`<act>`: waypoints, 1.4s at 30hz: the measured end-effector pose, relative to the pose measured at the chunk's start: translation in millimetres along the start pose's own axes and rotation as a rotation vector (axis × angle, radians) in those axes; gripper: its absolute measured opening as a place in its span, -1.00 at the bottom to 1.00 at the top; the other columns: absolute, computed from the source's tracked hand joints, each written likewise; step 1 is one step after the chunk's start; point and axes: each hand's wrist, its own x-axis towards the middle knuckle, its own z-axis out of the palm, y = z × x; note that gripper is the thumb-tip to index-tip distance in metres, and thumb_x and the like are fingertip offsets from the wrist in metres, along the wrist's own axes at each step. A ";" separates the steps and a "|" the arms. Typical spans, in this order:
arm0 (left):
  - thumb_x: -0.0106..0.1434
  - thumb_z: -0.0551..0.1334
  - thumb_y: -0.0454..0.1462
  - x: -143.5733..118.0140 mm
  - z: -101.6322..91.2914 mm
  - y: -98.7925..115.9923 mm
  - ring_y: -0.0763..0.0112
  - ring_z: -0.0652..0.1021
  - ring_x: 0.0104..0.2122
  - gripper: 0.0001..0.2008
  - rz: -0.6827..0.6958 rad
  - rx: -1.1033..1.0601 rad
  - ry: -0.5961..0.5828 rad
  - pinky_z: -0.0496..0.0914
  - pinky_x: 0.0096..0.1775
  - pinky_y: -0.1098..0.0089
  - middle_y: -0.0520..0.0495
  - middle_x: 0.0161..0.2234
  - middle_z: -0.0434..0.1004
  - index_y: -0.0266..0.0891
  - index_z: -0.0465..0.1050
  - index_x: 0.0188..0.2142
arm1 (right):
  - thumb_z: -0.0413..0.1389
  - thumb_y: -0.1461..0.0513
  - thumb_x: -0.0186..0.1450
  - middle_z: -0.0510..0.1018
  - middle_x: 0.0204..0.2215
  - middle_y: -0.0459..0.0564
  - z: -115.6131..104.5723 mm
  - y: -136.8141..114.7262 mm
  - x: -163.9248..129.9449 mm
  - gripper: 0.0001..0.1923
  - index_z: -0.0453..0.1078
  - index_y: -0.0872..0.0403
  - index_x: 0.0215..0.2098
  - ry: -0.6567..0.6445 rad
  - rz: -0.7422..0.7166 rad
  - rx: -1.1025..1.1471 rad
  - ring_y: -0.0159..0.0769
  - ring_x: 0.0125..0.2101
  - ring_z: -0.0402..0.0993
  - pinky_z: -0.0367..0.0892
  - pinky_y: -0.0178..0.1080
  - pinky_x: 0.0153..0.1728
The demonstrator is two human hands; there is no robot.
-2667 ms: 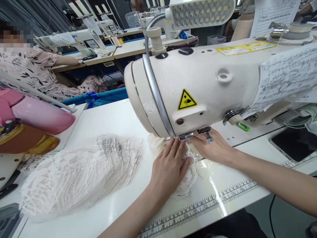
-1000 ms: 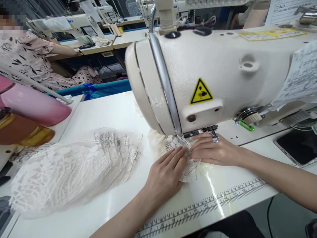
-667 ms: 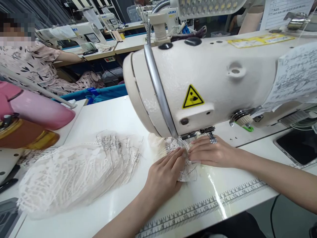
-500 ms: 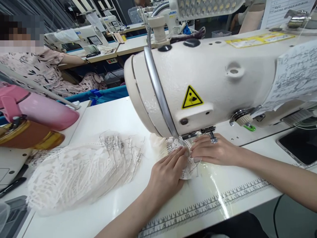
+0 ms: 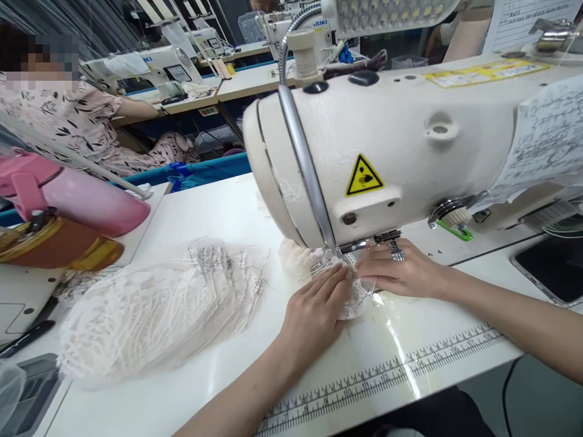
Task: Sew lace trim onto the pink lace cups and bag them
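Under the head of a white sewing machine (image 5: pixel 364 139) lies a cream lace piece (image 5: pixel 353 306), partly covered by my hands. My left hand (image 5: pixel 316 303) rests flat on it, fingers stretched toward the presser foot area, pressing the lace to the table. From the other side my right hand (image 5: pixel 401 270), with a ring on one finger, has its fingertips and thumb closed at the lace's right edge, close beside the needle area. The needle itself is hidden behind the machine head. A stack of similar lace pieces (image 5: pixel 150 309) with dark loose threads lies left of my hands.
A pink bottle (image 5: pixel 91 194) and an amber container (image 5: pixel 68 243) stand at the left. A phone (image 5: pixel 553 267) lies at the right. A printed ruler (image 5: pixel 364 385) runs along the front edge. Another person (image 5: pixel 91 121) sits near other machines at the back left.
The whole view has shifted slightly, with the machine and table appearing further right. Both hands stay at the lace, which sits slightly nearer the machine head.
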 end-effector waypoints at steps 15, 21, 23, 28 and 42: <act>0.10 0.17 -0.41 -5.2 -5.9 -9.7 0.22 0.56 -0.08 -0.70 -0.113 0.054 -0.010 0.53 -0.12 0.24 -0.18 -0.03 0.52 -0.26 0.30 -0.14 | -0.05 0.38 0.37 0.56 -0.33 -0.01 14.2 -14.6 9.2 -0.76 0.46 0.10 -0.22 -0.168 -0.019 -0.041 -0.30 -0.19 0.46 0.43 -0.23 -0.19; 0.04 0.15 -0.47 -2.0 -2.6 -12.5 0.25 0.54 -0.05 -0.67 -0.137 0.082 -0.011 0.50 -0.04 0.28 -0.16 -0.02 0.51 -0.26 0.30 -0.16 | -0.01 0.40 0.34 0.58 -0.27 -0.01 21.1 -9.3 6.8 -0.79 0.46 0.11 -0.23 -0.095 -0.020 -0.033 -0.29 -0.15 0.47 0.43 -0.21 -0.14; 0.02 0.14 -0.48 -1.6 -1.6 -12.7 0.25 0.54 -0.05 -0.68 -0.139 0.092 -0.011 0.49 -0.03 0.30 -0.16 -0.03 0.52 -0.26 0.31 -0.19 | -0.01 0.40 0.34 0.57 -0.24 -0.01 23.1 -7.5 4.4 -0.79 0.45 0.10 -0.22 -0.094 0.003 -0.021 -0.29 -0.13 0.46 0.42 -0.20 -0.12; 0.00 0.09 -0.52 -0.5 -2.4 -10.6 0.26 0.54 -0.05 -0.66 -0.146 0.111 -0.022 0.49 -0.03 0.29 -0.16 -0.02 0.51 -0.27 0.33 -0.21 | -0.03 0.39 0.35 0.55 -0.18 0.00 26.5 -3.7 -1.4 -0.78 0.43 0.09 -0.16 -0.112 0.049 -0.022 -0.33 -0.12 0.45 0.39 -0.20 -0.10; 0.23 0.15 -0.29 -2.3 2.0 -11.5 0.16 0.45 0.07 -0.58 -0.074 0.178 -0.064 0.49 -0.03 0.17 -0.10 0.09 0.42 -0.27 0.37 0.09 | -0.08 0.34 0.36 0.56 -0.20 -0.01 16.2 1.8 1.8 -0.74 0.45 0.09 -0.21 -0.007 0.064 -0.135 -0.29 -0.25 0.48 0.30 -0.19 -0.31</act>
